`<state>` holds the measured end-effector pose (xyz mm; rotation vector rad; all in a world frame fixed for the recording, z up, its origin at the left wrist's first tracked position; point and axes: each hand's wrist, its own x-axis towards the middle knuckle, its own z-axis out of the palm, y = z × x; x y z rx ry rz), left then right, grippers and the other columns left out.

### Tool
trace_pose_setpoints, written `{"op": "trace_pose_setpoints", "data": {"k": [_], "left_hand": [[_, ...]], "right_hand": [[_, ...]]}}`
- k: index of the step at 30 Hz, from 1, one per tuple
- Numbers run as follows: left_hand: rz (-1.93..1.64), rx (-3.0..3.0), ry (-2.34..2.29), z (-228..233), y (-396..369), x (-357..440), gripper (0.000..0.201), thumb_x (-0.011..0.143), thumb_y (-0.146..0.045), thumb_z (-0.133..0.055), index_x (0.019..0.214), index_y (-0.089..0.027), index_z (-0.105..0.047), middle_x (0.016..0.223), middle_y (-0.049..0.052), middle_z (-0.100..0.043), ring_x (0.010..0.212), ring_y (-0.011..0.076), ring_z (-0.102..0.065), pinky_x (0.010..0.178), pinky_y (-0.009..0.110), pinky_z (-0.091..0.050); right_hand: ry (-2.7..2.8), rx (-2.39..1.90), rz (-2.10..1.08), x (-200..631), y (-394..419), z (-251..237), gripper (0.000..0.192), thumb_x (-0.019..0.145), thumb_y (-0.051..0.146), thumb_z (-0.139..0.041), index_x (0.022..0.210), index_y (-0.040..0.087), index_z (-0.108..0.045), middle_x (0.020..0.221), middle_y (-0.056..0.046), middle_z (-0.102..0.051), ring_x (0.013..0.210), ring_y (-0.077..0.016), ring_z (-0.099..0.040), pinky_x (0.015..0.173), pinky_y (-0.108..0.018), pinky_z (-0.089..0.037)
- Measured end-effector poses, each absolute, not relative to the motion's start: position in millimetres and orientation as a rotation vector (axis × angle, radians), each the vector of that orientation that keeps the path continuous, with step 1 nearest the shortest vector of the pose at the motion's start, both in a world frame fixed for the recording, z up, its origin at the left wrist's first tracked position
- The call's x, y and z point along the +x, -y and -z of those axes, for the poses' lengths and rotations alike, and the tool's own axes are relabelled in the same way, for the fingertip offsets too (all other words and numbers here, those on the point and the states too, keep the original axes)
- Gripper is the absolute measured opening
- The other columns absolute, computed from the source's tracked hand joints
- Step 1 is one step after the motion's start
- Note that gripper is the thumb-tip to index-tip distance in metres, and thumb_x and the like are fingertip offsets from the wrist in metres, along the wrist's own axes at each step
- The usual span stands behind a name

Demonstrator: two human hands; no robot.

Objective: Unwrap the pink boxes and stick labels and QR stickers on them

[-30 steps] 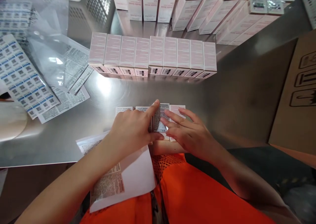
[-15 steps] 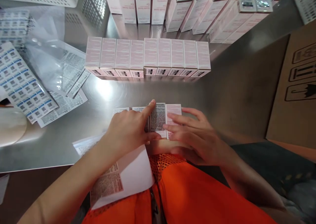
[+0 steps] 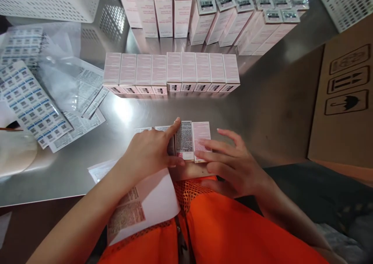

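Near the table's front edge lies a short row of small boxes. My left hand [image 3: 154,149] rests over its left part, index finger at the far edge and thumb at the near edge of a box with a grey printed label [image 3: 184,140], gripping it. Labelled tops of other boxes [image 3: 163,128] show partly behind that hand. At the right end is a pale pink box [image 3: 201,134] with no grey label on top. My right hand [image 3: 230,161] has its fingers spread, two fingertips on this pink box. A label sheet [image 3: 159,196] with white backing hangs below my left wrist.
A row of pink boxes [image 3: 144,70] stands across the table's middle. Taller boxes [image 3: 164,15] stand behind it. Label sheets [image 3: 35,105] and a clear plastic bag [image 3: 60,79] lie left. White baskets [image 3: 62,2] stand behind; a carton [image 3: 344,112] is at right.
My right hand has drawn back slightly to the right, its index finger now off the pink box. My left hand keeps its place on the boxes. The view has shifted a little.
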<state>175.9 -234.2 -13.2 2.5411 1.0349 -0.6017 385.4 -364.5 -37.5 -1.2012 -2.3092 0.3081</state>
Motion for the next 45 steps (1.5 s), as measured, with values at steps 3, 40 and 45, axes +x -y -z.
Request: {"op": "trace_pose_setpoints", "data": {"k": [3,40,45], "left_hand": [[0.612,2.537,-1.056,13,235,176,0.100,0.077,-0.068,-0.064,0.159,-0.028,-0.022,0.085,0.007,-0.073,0.085,0.0332,-0.069,0.060,0.033,-0.040],[-1.058,1.474,-1.412,-17,266,60,0.086,0.086,-0.036,-0.066,0.157,-0.034,-0.017,0.096,0.004,-0.071,0.067,0.0155,-0.064,0.061,0.029,-0.057],[-1.155,1.454,-1.436,-13,281,48,0.084,0.090,-0.033,-0.061,0.157,-0.039,-0.011,0.092,-0.001,-0.069,0.060,0.0119,-0.060,0.058,0.027,-0.054]], "right_hand": [[2.359,-1.254,-0.273,380,363,36,0.014,0.094,0.037,-0.062,0.089,0.024,-0.059,0.117,-0.004,-0.074,0.130,-0.0257,-0.056,0.120,-0.060,-0.020],[1.139,-1.188,-0.855,292,320,32,0.075,0.085,0.039,-0.074,0.142,0.032,-0.026,0.106,-0.003,-0.060,0.078,-0.0145,-0.065,0.070,-0.032,-0.059],[1.252,-1.151,-0.960,283,315,22,0.079,0.083,0.038,-0.076,0.147,0.033,-0.031,0.106,-0.004,-0.067,0.085,-0.0171,-0.069,0.073,-0.030,-0.060]]}}
